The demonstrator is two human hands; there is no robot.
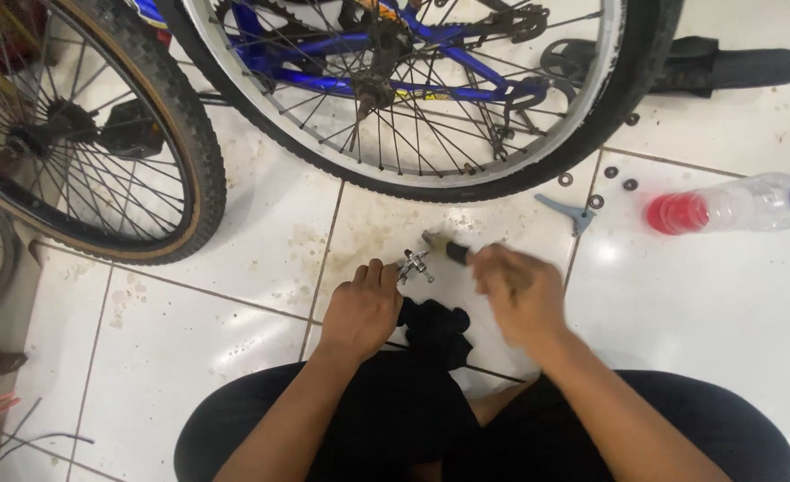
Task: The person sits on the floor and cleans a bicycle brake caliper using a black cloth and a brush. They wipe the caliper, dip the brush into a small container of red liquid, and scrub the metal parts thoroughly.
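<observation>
Metal part (414, 265) pinched just below the bicycle wheel (430, 98).
It is held at the left hand (362, 308) fingertips; a brush (448, 250) is gripped in the blurred right hand (518, 295) beside it.

A small metal part (414, 265) lies on the floor (261, 241) at frame centre; a bicycle wheel (413, 89) stands above it; a bottle (734, 203) lies at right; washers (611, 178) sit between them.
</observation>
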